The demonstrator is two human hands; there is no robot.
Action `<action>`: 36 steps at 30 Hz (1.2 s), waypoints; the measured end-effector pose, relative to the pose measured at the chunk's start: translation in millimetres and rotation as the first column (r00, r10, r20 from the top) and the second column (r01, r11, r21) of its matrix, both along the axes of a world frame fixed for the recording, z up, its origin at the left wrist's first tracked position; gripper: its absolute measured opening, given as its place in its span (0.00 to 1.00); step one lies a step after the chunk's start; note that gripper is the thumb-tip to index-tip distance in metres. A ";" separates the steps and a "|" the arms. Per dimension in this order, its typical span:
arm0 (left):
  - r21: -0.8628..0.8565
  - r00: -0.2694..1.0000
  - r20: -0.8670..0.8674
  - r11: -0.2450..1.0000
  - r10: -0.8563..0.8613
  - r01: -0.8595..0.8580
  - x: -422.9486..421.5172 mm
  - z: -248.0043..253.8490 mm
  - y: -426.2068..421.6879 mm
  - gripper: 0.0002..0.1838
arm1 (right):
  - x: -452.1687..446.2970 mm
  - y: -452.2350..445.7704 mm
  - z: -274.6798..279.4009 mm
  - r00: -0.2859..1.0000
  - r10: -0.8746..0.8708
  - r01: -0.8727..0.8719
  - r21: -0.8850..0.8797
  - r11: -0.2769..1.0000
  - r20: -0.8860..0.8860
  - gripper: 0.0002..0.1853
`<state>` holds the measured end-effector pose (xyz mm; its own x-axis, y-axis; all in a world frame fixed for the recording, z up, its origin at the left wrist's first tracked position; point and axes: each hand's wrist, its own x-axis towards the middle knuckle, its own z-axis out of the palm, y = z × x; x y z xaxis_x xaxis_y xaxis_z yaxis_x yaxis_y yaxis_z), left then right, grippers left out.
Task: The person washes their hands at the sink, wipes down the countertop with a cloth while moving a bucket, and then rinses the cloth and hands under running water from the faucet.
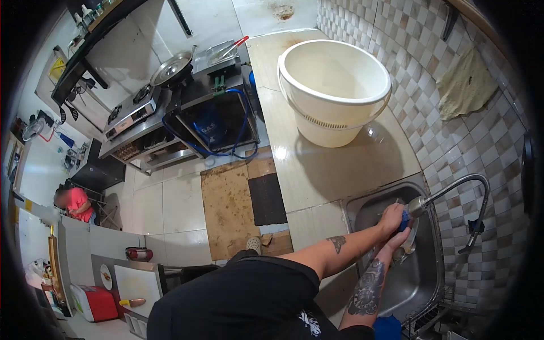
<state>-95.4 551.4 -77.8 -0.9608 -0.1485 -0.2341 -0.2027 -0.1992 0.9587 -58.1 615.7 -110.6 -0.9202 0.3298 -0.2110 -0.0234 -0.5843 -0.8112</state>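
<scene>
Over the steel sink point(419, 272), both my hands are together under the faucet head point(417, 205). My left hand point(391, 219) is closed on a small blue item point(404, 220), whose exact kind is hard to make out. Cupped against its lower side is my right hand point(399, 239), fingers curled round it. Some clear or pale dishes point(409, 247) lie in the basin just beyond my hands, partly hidden by them.
A big cream bucket point(334, 127) stands on the counter point(311, 192) left of the sink. The curved faucet hose point(479, 177) arches near the tiled wall. A wire rack point(422, 323) borders the sink. Across the room a person point(79, 204) in red sits.
</scene>
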 end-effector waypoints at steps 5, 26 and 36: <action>-0.371 0.941 -0.268 0.879 0.207 -0.299 2.0 15.1 -4.8 0.26 | -20.2 -12.1 31.2 0.954 0.300 -0.271 -0.432 0.860 -0.001 0.21; -0.507 0.933 0.065 0.793 -0.355 0.337 11.2 -18.5 -22.3 0.28 | -33.7 8.9 11.7 0.991 -0.112 0.097 -0.186 0.978 -0.070 0.19; -0.147 0.983 -0.125 0.983 -0.133 0.115 -9.5 6.7 -16.9 0.20 | -24.5 6.2 5.9 0.981 0.183 -0.161 -0.275 0.948 0.057 0.28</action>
<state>-104.8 534.5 -71.1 -0.9949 -0.0482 -0.0881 -0.0860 -0.0443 0.9953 -82.6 621.9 -104.7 -0.9341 0.0893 -0.3456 0.1557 -0.7694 -0.6195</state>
